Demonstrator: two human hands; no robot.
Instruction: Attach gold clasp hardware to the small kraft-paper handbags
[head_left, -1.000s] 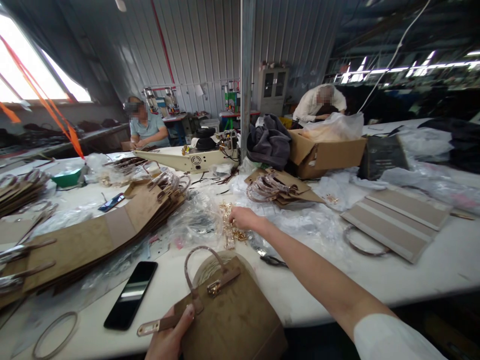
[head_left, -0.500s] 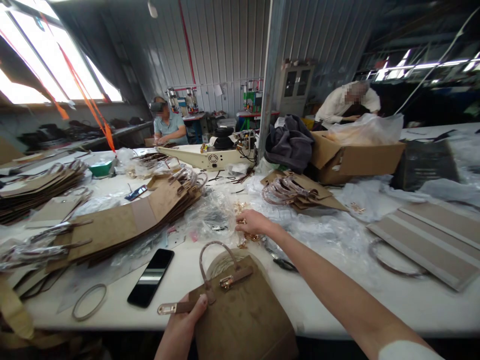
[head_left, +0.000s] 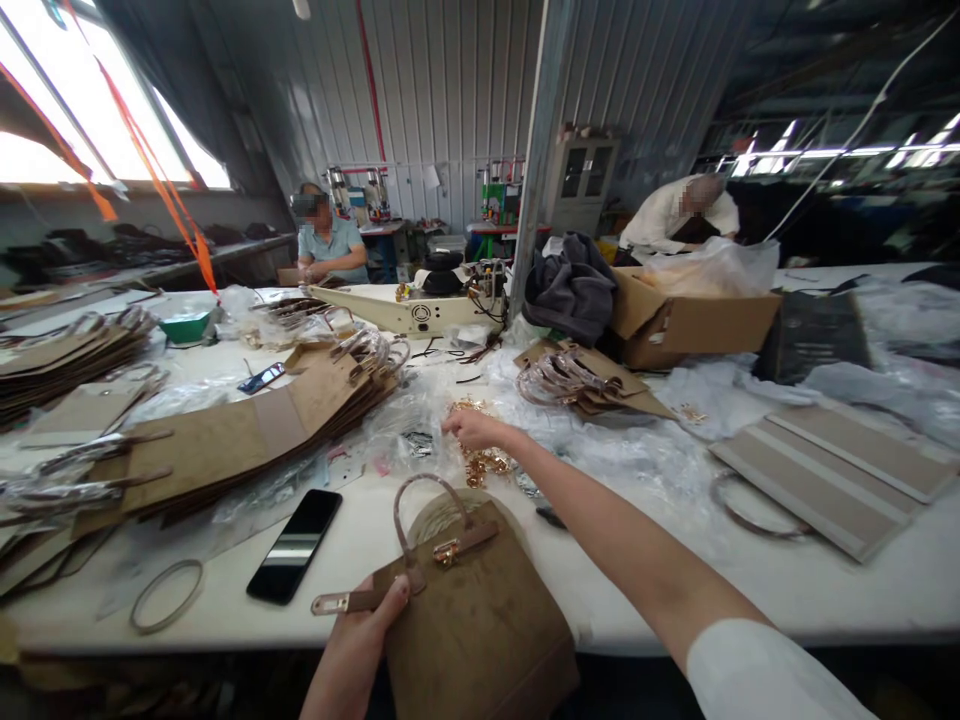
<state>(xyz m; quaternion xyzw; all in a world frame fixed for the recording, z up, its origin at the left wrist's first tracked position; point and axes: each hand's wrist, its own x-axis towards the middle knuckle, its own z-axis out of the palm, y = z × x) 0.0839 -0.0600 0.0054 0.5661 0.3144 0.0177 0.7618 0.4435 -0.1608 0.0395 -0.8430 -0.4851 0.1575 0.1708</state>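
My left hand [head_left: 356, 640] grips a brown handbag [head_left: 480, 620] at its upper left side, thumb on the front and the other fingers hidden behind. The bag tilts at the table's front edge, its single visible handle [head_left: 435, 480] standing up. A strap with a metal end plate [head_left: 330, 604] sticks out left past my hand. On the bag's front sits a gold clasp [head_left: 446, 552]. Farther out, my right hand [head_left: 478, 430] reaches over small gold metal parts [head_left: 486, 465] on clear plastic. Its fingers are bunched together; whatever is between them is too small to make out.
A black phone [head_left: 295, 545] and a ring-shaped roll [head_left: 166, 596] lie on the left. Flat brown bag pieces [head_left: 217, 435] are stacked behind them. Grey-brown panels [head_left: 832, 470] lie right. Beyond stand a cream machine [head_left: 420, 312] and a cardboard box [head_left: 712, 325]. Two people work farther back.
My right hand has shifted slightly left and away from me over the gold parts, uncovering more of them. My left hand still holds the handbag. The whole view has shifted a little.
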